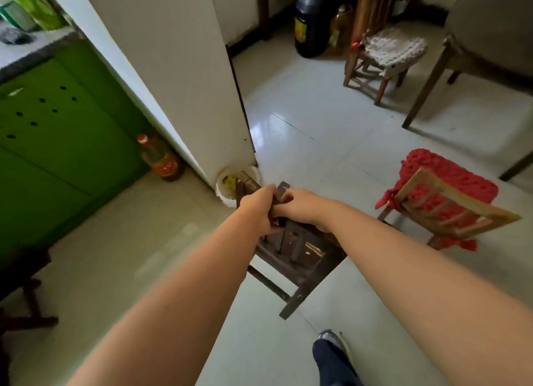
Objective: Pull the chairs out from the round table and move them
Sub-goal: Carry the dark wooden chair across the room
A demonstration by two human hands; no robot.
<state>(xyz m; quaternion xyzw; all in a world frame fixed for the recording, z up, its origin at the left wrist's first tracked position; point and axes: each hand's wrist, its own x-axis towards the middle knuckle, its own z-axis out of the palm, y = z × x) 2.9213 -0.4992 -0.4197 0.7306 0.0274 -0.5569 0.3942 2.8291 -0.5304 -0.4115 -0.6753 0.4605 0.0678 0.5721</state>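
Note:
A small dark wooden chair hangs in front of me, above the pale tiled floor. My left hand grips the top rail of its back, and my right hand grips the same rail right beside it. To the right stands a low light wooden chair with a red knitted cushion. Farther back is another low wooden chair with a white knitted cushion. The round table shows only partly at the top right, with its legs on the floor.
A white wall corner juts out just beyond the held chair, with a white bucket at its foot. A green cabinet and a red-capped bottle are left. Large oil bottles stand at the back. My shoe is below.

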